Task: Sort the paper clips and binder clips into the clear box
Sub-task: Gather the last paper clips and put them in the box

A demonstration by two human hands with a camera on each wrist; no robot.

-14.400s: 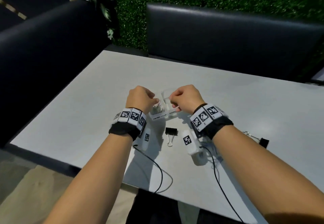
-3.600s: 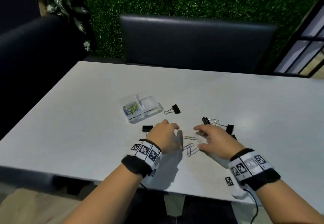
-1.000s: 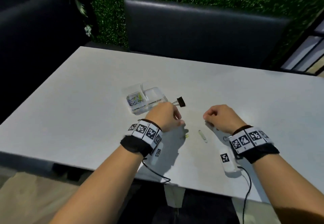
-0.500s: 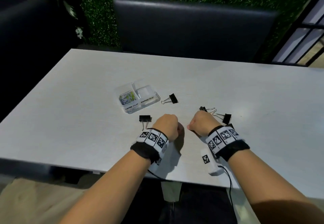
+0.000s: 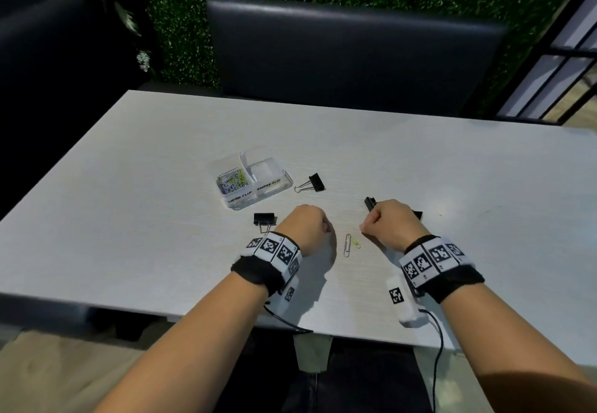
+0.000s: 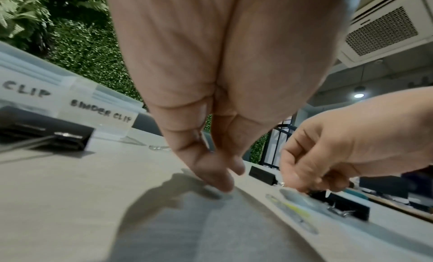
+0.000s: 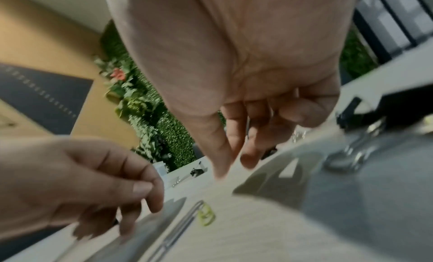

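Observation:
The clear box [image 5: 270, 183] stands mid-table, its left half holding several paper clips [image 5: 232, 180]; its labels read in the left wrist view [image 6: 103, 116]. A silver paper clip [image 5: 347, 245] and a yellow-green one [image 5: 356, 242] lie between my hands. My left hand [image 5: 318, 226] is curled, its thumb and fingertips [image 6: 222, 180] together on the table, nothing visible in them. My right hand [image 5: 366, 226] is curled too, its fingertips [image 7: 234, 166] just above the table with nothing between them. Black binder clips lie beside the box [image 5: 311, 183], by my left wrist [image 5: 264, 220], and behind my right hand [image 5: 370, 202].
Another binder clip [image 5: 417, 214] peeks out right of my right hand. The white table [image 5: 129, 218] has its near edge just under my wrists. A dark bench back [image 5: 339, 50] lines the far side, and another dark seat [image 5: 48, 89] is on the left.
My two fists were close together half a second ago; they have drawn apart, showing the silver and yellow-green paper clips lying side by side between them.

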